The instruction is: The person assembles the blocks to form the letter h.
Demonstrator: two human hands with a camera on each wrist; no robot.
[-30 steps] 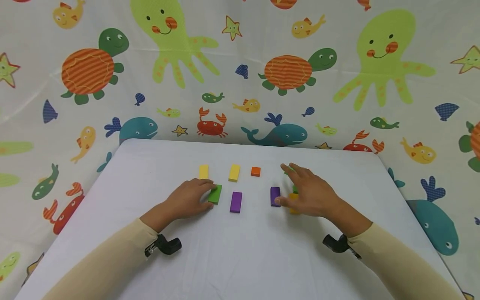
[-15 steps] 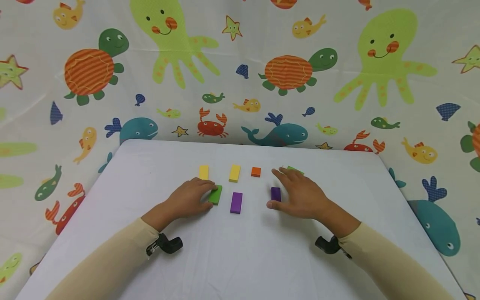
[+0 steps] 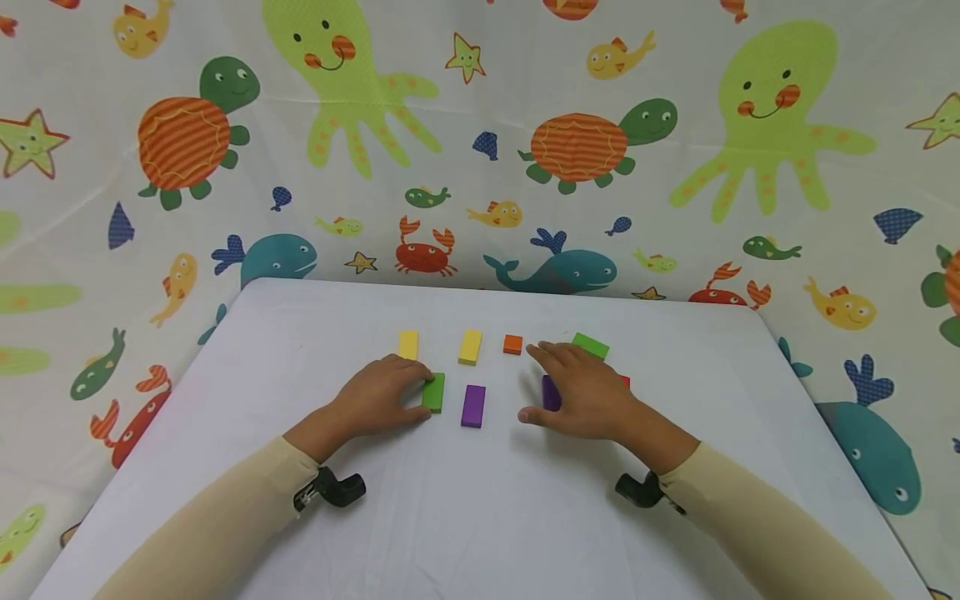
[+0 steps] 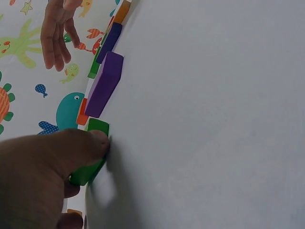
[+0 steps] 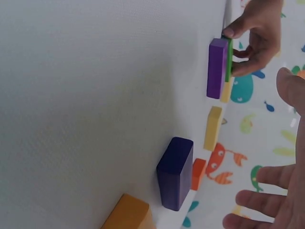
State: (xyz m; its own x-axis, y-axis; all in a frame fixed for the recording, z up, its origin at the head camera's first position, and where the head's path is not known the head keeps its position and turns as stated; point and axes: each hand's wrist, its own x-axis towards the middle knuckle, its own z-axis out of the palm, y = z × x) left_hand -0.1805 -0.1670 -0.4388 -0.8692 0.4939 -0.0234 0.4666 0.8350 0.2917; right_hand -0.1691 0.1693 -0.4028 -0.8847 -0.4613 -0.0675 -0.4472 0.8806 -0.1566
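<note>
My left hand [image 3: 377, 397] pinches a green block [image 3: 434, 396] at the left of the group, thumb on its near end and fingers at its far end. Just right of it lies a purple block [image 3: 473, 407]. My right hand [image 3: 588, 396] is held above the table with fingers spread and holds nothing. Beneath its thumb and forefinger, a dark purple block [image 3: 551, 393] is partly covered. The right wrist view shows that block standing clear below the hand, with an orange-yellow block [image 5: 127, 214] nearer the camera.
Behind the hands lie two yellow blocks [image 3: 408, 344], a small orange block [image 3: 512, 344] and another green block [image 3: 591, 346]. A red corner [image 3: 626, 381] peeks out past my right hand. The white table [image 3: 480, 517] ends at a sea-animal curtain [image 3: 450, 108].
My right hand has moved left over the dark purple block, baring the far green block and a red corner, and covering the orange-yellow one. The left-hand green block has turned slightly straighter.
</note>
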